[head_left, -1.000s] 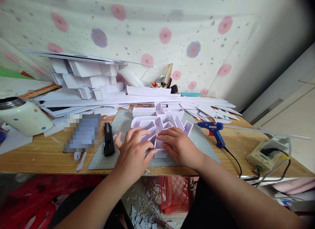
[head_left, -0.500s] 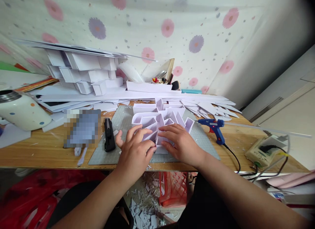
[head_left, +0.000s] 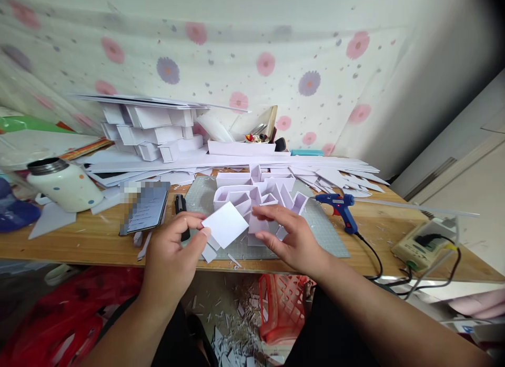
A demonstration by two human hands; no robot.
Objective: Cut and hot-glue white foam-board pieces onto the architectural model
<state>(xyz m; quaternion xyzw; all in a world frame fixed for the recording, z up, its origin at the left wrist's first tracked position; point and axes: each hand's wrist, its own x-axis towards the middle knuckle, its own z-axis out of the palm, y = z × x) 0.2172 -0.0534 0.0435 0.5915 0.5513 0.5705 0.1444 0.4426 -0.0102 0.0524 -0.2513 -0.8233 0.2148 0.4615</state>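
Observation:
Between thumb and forefinger, my left hand pinches the corner of a small white rectangular board piece, held tilted above the grey cutting mat. My right hand is open, its fingers apart over the front right of a white board model made of upright walls and compartments. Whether those fingertips touch the model I cannot tell. Smaller white pieces lie below the held one. Partly behind my left hand is a black utility knife.
A blue glue gun with its cord stands right of the mat, near a power strip. At left are a dotted flask and a tablet-like device. White boxes and board strips line the back; a red basket sits below.
My left hand has come away from the model to the left and now holds a white board piece. My right hand has lifted slightly, its fingers wider apart. The view has shifted a little.

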